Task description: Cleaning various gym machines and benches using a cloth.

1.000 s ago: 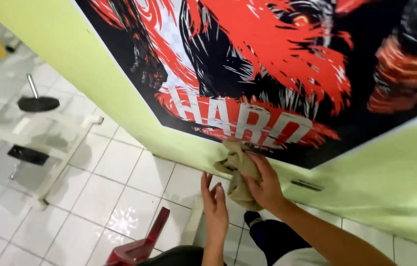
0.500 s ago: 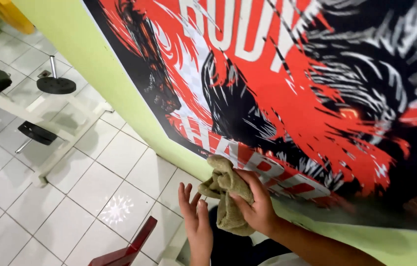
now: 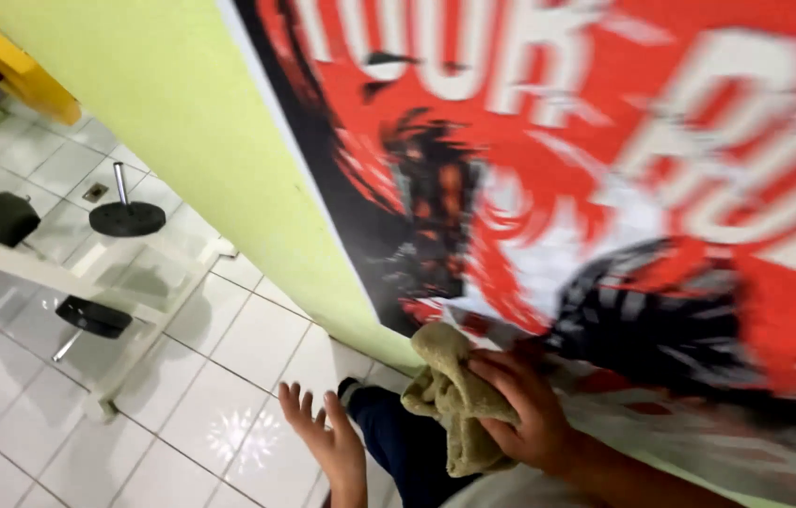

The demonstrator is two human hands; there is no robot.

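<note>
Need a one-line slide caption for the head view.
Right hand presses a crumpled olive-tan cloth against a red-and-black wall poster; left hand hangs open above the white tiled floor.

Wall poster (image 3: 605,188) motion-blurred, cut off top and right; right hand (image 3: 530,414) hides part of cloth (image 3: 454,395).

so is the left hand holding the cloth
No, the right hand grips the olive cloth against the poster, while the left hand is open and empty.

Right hand (image 3: 530,419) with cloth (image 3: 454,395) against poster (image 3: 549,188)
</note>
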